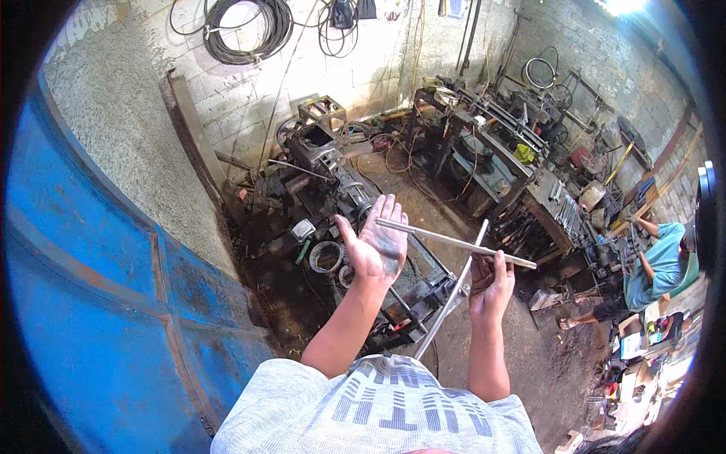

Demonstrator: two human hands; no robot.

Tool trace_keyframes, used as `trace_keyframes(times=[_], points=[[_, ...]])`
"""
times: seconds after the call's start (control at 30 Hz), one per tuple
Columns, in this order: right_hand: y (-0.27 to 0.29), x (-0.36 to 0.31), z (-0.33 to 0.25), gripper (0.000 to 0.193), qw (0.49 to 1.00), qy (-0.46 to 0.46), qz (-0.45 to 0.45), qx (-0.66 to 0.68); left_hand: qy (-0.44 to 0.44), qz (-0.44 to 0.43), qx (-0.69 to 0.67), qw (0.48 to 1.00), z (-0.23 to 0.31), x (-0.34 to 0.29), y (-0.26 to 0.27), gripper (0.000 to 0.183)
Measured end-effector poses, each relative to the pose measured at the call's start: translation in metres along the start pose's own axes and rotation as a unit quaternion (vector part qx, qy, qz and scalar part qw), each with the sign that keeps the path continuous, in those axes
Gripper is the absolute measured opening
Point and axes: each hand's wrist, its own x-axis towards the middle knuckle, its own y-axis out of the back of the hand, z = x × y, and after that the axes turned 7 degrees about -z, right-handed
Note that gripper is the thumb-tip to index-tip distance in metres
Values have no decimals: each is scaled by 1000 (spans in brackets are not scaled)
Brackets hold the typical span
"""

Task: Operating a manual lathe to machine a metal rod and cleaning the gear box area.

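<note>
My left hand [380, 246] is raised with its fingers straight and its dark-smudged palm showing. My right hand [490, 287] grips a straight, pale metal rod [446, 240] near its right end, thumb against it. The rod's left end lies in front of my left fingers; whether it touches them I cannot tell. A second long, thin rod [445, 312] slants down past my right hand toward my shirt, crossing the first one. Whether my right fingers also hold it is hidden. Below my hands stands a dark, greasy lathe-like machine [355, 193].
A round container [325, 257] stands left of the machine. A blue metal panel [98, 280] fills the left side. Farther right is a cluttered workbench [548, 200] with tools. Another person [654, 265] works at the far right. Coiled cable [248, 30] hangs on the wall.
</note>
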Motion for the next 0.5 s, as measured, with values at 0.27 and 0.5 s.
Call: trace_keyframes(times=[0.27, 0.5], points=[[1, -4, 2, 16, 1000, -1, 1, 2, 4, -9, 13, 1000, 2, -3, -3, 107], [4, -7, 4, 15, 1000, -16, -6, 2, 20, -4, -39, 999, -2, -6, -3, 105]])
